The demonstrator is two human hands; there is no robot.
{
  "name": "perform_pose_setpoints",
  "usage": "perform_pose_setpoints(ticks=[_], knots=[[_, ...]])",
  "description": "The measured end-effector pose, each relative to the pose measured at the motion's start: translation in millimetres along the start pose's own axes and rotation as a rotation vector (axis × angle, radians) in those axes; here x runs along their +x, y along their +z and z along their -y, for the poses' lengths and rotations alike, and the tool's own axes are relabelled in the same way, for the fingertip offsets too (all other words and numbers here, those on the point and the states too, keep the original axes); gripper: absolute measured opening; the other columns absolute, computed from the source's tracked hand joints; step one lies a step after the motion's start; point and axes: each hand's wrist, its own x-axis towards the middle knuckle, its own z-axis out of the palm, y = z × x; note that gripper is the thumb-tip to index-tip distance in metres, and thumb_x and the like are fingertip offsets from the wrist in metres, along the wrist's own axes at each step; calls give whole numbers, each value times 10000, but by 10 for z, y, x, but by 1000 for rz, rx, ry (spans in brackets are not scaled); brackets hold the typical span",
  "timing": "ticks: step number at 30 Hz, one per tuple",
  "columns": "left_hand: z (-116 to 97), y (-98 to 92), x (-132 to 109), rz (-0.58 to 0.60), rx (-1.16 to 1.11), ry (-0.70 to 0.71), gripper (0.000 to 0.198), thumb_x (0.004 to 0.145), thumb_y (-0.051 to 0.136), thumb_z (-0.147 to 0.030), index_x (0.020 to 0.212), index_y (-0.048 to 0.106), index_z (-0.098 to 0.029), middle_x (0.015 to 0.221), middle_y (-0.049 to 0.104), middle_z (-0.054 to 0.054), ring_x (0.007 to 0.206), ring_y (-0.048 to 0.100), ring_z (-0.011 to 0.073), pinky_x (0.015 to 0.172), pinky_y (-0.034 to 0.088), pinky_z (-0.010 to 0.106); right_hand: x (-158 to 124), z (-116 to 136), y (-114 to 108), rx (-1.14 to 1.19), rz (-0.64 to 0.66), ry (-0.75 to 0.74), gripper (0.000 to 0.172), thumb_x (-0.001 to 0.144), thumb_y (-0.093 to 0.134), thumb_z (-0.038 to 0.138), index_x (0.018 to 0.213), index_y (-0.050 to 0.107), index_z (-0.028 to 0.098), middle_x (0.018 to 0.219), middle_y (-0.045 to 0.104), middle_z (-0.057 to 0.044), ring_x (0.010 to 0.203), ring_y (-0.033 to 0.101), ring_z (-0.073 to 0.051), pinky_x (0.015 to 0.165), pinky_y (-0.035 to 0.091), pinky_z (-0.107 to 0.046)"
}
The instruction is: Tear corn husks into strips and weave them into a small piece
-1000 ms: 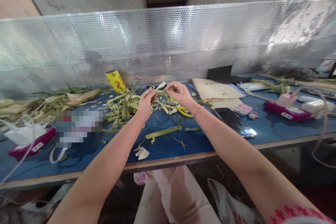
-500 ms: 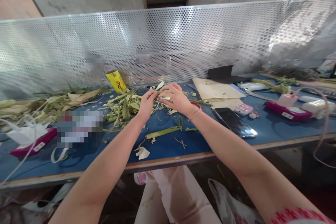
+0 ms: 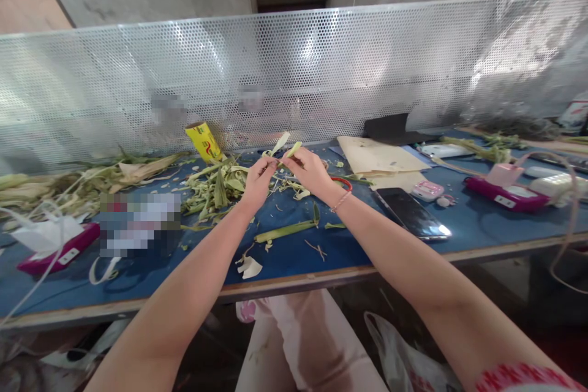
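Note:
My left hand (image 3: pixel 260 179) and my right hand (image 3: pixel 312 173) meet above the blue table, fingertips close together. Both are closed around a piece of pale green husk (image 3: pixel 280 143), whose light ends stick up above the fingers. The part between the fingertips is too small to make out. Just left of my left hand lies a pile of torn green leaves (image 3: pixel 219 188). A flat green husk strip (image 3: pixel 285 231) rests on the table below the hands, with a cream scrap (image 3: pixel 250 267) near the front edge.
A yellow can (image 3: pixel 203 141) leans by the perforated metal screen (image 3: pixel 294 73). Dry husks (image 3: pixel 133 174) lie at the left. To the right are a black phone (image 3: pixel 411 213), brown paper (image 3: pixel 379 156) and a magenta power strip (image 3: pixel 505 194). Another power strip (image 3: pixel 64 248) sits left.
The fingers of my right hand have gone from spread to pinched. The husk ends now point up higher and apart above the fingertips. My left hand has barely moved.

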Motion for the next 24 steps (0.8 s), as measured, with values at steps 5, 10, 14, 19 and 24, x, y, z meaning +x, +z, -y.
perform_pose_setpoints(ticks=[5, 10, 14, 19, 24], knots=[[2, 4, -5, -3, 72, 45, 143, 797, 429, -270, 699, 506, -200, 675, 472, -5, 650, 413, 122, 646, 350, 257, 13, -6, 58, 180, 15, 229, 228, 789, 487, 396, 691, 494, 190, 592, 553, 8, 504, 524, -111, 508, 381, -246], [18, 13, 9, -25, 67, 18, 125, 790, 460, -292, 709, 425, -203, 801, 531, 10, 716, 448, 121, 705, 361, 256, 14, -21, 75, 204, 1, 260, 226, 770, 501, 395, 683, 479, 188, 636, 568, 2, 483, 508, -94, 488, 370, -237], [42, 20, 14, -14, 53, -6, 127, 796, 448, -294, 716, 450, -196, 797, 527, 12, 717, 438, 122, 713, 359, 257, 5, -31, 54, 133, 10, 172, 156, 774, 481, 337, 718, 503, 194, 663, 556, 4, 555, 517, -108, 550, 389, -247], [76, 35, 8, -18, 0, -77, 164, 814, 410, -297, 727, 502, -193, 746, 493, 5, 677, 402, 120, 688, 356, 257, -14, -6, 18, -55, 3, 0, 102, 768, 461, 251, 690, 494, 194, 712, 559, -25, 652, 507, -135, 639, 395, -270], [121, 33, 11, 10, -18, -76, 174, 803, 414, -322, 711, 496, -199, 754, 486, 8, 723, 426, 129, 707, 357, 260, -20, 22, 14, -142, 34, -50, 63, 740, 458, 182, 693, 498, 192, 696, 551, -29, 651, 497, -141, 654, 390, -278]])
